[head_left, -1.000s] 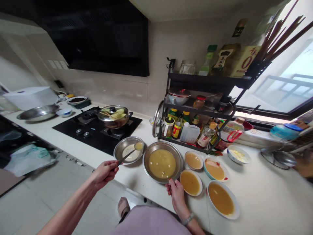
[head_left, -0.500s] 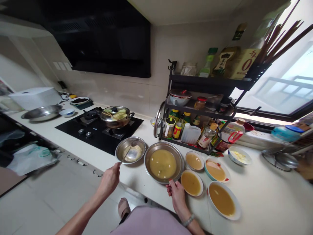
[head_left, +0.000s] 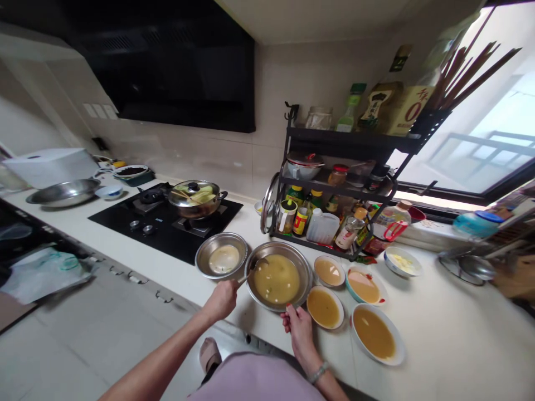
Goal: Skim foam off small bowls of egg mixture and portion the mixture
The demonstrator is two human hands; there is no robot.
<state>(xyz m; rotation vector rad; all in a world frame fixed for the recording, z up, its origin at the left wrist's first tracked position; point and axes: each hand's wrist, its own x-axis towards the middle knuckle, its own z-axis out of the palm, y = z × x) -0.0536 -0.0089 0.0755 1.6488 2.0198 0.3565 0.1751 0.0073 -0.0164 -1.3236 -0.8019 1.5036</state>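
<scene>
My left hand is closed around the handle of a metal ladle. The ladle's head dips at the left inner side of a large metal bowl of yellowish liquid with pale bits floating in it. At that bowl's near rim, my right hand is closed with the thumb on the edge. To the left stands a smaller metal bowl with a whitish liquid. Dishes of smooth brownish-yellow liquid, including a small bowl and an oval dish, sit right of my right hand.
A lidded pan rests on the black cooktop. Behind the bowls stands a rack of bottles and jars. A white bowl with pale yellow pieces is farther right. A wide metal pan lies at far left.
My left hand has moved right, taking the ladle out of the smaller metal bowl and into the large one. My right hand stays at the large bowl's rim. The view has shifted slightly.
</scene>
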